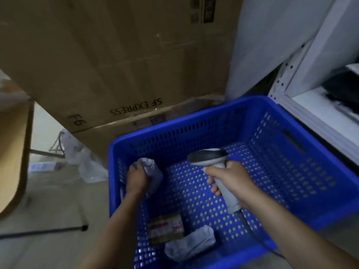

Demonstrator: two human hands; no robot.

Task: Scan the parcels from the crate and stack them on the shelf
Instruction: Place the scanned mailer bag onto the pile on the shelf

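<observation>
So we're at the pick-and-scan step, from what I can tell. The left hand (137, 176) is down inside the blue crate (328, 187), fingers closed around a soft grey bag parcel (152, 172) over at the crate's 9 o'clock wall. Looks like it's mid-grab, though I can't tell if the parcel is off the crate floor yet. The right hand (231, 180) is wrapped tight around the handle of a grey scanner (208, 157), head pointing toward 10 o'clock, roughly at that parcel, hovering over the middle of the crate.

Two more parcels are waiting at the crate's 6 o'clock end: a brown box with red print (165, 227) and, touching it, another grey bag (191, 242). Rest of the crate floor is bare, so I'd guess the job is well along.

Next move, I reckon: turn the bag so its label faces the scanner. The label isn't visible from here, and a crumpled bag may need flattening to read. Then it goes to the white shelf (318, 111) at 3 o'clock, right beside the crate.

Room's dim. Crate seems to sit on the pale floor (48, 208). A big cardboard box (120, 61) marked SF EXPRESS leans behind it at 12 o'clock, a wooden worktop edge (13, 144) at 9, some clear plastic bags (85, 162) on the floor between.
</observation>
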